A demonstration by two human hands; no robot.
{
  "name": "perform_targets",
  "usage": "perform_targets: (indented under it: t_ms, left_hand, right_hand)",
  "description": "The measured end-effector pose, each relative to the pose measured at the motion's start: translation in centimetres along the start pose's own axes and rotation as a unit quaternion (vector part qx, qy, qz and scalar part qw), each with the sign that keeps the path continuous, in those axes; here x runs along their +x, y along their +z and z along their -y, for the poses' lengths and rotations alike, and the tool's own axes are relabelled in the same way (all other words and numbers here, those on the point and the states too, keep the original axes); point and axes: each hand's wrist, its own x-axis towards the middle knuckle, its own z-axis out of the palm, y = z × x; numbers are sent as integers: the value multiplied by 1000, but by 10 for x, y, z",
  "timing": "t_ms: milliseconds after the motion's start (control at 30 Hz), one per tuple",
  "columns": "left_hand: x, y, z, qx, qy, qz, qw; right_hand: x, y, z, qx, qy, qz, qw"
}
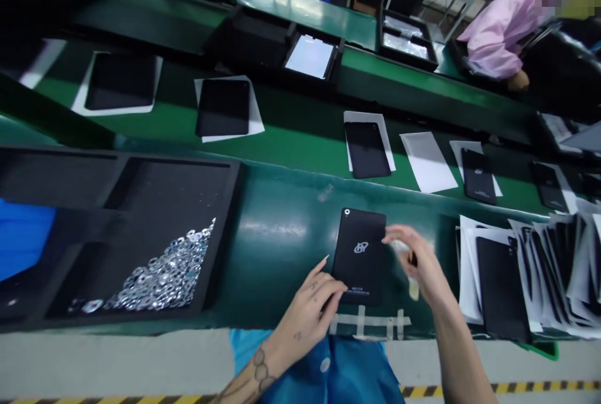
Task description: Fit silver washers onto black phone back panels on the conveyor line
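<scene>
A black tablet back cover [360, 260] lies flat on the green bench, its printed silver logo facing up and a silver ring around the camera hole at its upper left. My left hand [312, 304] rests at its lower left edge, fingers loosely apart and holding nothing. On the other side, my right hand [420, 260] is curled beside the right edge, fingertips close to the cover. Its fingers are closed around a blurred, pale yellowish slender thing [413, 289], whose kind I cannot make out.
Left of me, a black compartment tray [225, 222] holds a heap of small silver rings [164, 275]. Stacked covers with white sheets [469, 266] stand at the right. On the conveyor [300, 134] lie more covers on paper. A co-worker's pink sleeve [493, 34] shows far right.
</scene>
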Motion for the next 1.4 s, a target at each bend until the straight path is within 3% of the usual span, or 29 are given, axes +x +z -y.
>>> perform_targets:
  t_ms: [100, 200, 367, 433, 533, 667, 733, 800, 900, 1000, 1100, 1233, 1400]
  left_hand:
    - [-5, 17, 1, -49, -22, 10, 998]
    - [-1, 27, 3, -81, -25, 25, 996]
    - [24, 24, 14, -140, -34, 37, 989]
    - [32, 11, 20, -125, -40, 21, 991]
    - [29, -21, 31, -71, -31, -26, 997]
    - [-4, -56, 51, 30, -12, -107, 994]
    - [-23, -63, 59, 66, -14, -166, 984]
    - [-38, -63, 65, 83, -23, -221, 971]
    - [-44, -57, 69, 94, -31, -262, 960]
    - [-39, -53, 68, 86, -1, -255, 963]
    - [-34, -53, 65, 65, 27, -235, 969]
    - [-31, -51, 65, 41, 24, -218, 975]
    - [-30, -48, 65, 20, -2, -216, 976]
  right_hand:
    - [-40, -19, -37, -22, 112, -38, 993]
    - [-60, -15, -61, 38, 172, -17, 984]
    - [-36, -8, -71, 85, 126, -32, 988]
    - [-16, -22, -57, 80, 79, -80, 990]
    - [22, -69, -8, 65, 2, -151, 986]
    - [80, -151, 72, 37, -76, -169, 982]
    - [108, -181, 92, -22, -64, -171, 983]
    - [133, -193, 94, -123, -66, -200, 970]
    - [168, -169, 77, -264, -127, -203, 934]
    - [206, -119, 58, -388, -164, -136, 897]
    - [241, -74, 53, -472, -144, -126, 861]
    - [273, -36, 60, -502, -136, -103, 848]
    - [285, 21, 62, -501, -173, -64, 846]
